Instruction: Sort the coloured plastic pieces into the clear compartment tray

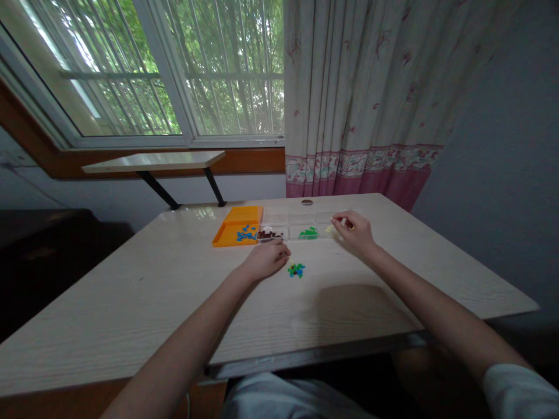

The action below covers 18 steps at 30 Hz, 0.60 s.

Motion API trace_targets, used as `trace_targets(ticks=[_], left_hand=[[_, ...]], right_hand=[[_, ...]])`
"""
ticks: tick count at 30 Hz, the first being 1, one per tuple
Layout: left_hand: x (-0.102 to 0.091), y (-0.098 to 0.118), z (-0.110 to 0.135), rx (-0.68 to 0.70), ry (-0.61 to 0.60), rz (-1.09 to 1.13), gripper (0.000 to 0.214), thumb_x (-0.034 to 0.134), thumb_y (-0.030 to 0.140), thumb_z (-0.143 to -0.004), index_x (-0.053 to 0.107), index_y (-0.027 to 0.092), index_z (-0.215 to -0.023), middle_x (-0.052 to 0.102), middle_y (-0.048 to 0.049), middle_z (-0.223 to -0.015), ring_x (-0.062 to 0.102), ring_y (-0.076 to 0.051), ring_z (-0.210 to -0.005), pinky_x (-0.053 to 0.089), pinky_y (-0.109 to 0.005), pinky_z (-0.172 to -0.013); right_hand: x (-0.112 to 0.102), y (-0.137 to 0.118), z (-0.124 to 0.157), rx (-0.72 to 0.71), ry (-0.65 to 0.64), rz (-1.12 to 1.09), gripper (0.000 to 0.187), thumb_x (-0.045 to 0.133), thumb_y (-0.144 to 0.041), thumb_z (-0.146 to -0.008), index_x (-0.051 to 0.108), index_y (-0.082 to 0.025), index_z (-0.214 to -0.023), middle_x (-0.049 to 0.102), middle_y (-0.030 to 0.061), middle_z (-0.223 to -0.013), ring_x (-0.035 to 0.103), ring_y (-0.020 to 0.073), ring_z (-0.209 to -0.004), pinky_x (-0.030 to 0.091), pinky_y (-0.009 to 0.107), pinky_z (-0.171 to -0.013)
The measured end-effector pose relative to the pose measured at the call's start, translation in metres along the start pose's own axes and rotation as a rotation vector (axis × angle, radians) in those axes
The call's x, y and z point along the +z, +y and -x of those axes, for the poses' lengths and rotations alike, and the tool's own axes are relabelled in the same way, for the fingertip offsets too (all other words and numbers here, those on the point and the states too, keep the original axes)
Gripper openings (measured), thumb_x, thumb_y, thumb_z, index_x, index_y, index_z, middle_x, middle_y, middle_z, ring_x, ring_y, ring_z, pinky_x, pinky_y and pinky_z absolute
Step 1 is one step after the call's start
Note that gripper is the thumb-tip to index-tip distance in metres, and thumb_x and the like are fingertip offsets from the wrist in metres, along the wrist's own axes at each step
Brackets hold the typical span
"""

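My left hand (267, 258) rests on the table just left of a small pile of green and blue pieces (296, 270), its fingers curled. Anything inside them is hidden. My right hand (354, 228) hovers over the right end of a clear divided box (301, 216), thumb and fingertips pinched together. Whatever sits in that pinch is too small to name. Below it lie pale yellow pieces (329, 229). Green pieces (308, 233) fill part of the middle compartment, and dark brown pieces (269, 234) lie in the left one, behind my left hand.
An orange open case (238, 215) holding blue pieces (246, 234) stands left of the clear box. A dark round spot (307, 202) shows near the table's back edge. Behind the table (174, 297) are a raised shelf (155, 161), a barred window and a curtain (349, 116).
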State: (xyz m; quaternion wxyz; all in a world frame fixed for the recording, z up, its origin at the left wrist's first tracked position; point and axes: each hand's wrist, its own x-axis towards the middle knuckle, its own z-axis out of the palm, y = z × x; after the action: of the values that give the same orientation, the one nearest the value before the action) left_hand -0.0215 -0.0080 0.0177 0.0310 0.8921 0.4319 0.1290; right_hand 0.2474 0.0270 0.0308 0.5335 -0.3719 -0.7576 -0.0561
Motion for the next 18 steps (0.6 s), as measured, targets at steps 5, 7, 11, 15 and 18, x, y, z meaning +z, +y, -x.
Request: trace_targets(ticks=[5,7,11,15,18], left_hand=[[-0.002,0.002,0.000,0.005,-0.007,0.002,0.024,0.041,0.029,-0.083,0.061,0.019,-0.089,0.057,-0.0055,-0.091,0.056,-0.017,-0.086,0.043,-0.025,-0.073],[-0.003,0.002,0.000,0.008,-0.007,0.006,0.023,0.041,0.028,-0.083,0.061,0.019,-0.088,0.057,-0.0054,-0.090,0.056,-0.016,-0.085,0.042,-0.025,-0.073],[-0.004,0.003,0.000,0.015,-0.009,0.015,0.023,0.041,0.028,-0.083,0.061,0.018,-0.086,0.056,-0.0054,-0.089,0.055,-0.016,-0.084,0.042,-0.024,-0.071],[-0.004,0.003,0.001,0.024,0.010,0.047,0.022,0.042,0.026,-0.083,0.062,0.017,-0.085,0.057,-0.0056,-0.088,0.055,-0.015,-0.082,0.041,-0.024,-0.072],[-0.005,0.006,0.000,0.022,0.072,0.084,0.020,0.043,0.025,-0.082,0.061,0.016,-0.087,0.058,-0.0055,-0.086,0.054,-0.015,-0.079,0.041,-0.023,-0.069]], right_hand=[[0.000,0.018,0.001,0.083,-0.098,0.103,0.013,0.054,-0.027,-0.079,0.062,-0.017,-0.081,0.061,0.0017,-0.073,0.046,0.0100,-0.053,0.038,0.023,-0.056],[0.002,0.025,0.002,0.103,-0.193,0.156,0.013,0.054,-0.026,-0.078,0.062,-0.017,-0.081,0.062,0.0018,-0.075,0.049,0.0109,-0.057,0.038,0.023,-0.058],[0.007,0.041,0.006,0.145,-0.349,0.255,0.012,0.053,-0.024,-0.076,0.064,-0.019,-0.080,0.064,0.0014,-0.079,0.055,0.0135,-0.067,0.039,0.024,-0.065],[0.008,0.048,0.008,0.166,-0.390,0.295,0.015,0.051,-0.023,-0.078,0.065,-0.020,-0.083,0.065,0.0022,-0.083,0.057,0.0158,-0.076,0.040,0.026,-0.070],[0.008,0.036,0.008,0.158,-0.396,0.268,0.017,0.049,-0.024,-0.079,0.064,-0.020,-0.084,0.065,0.0024,-0.084,0.057,0.0152,-0.075,0.040,0.026,-0.069]])
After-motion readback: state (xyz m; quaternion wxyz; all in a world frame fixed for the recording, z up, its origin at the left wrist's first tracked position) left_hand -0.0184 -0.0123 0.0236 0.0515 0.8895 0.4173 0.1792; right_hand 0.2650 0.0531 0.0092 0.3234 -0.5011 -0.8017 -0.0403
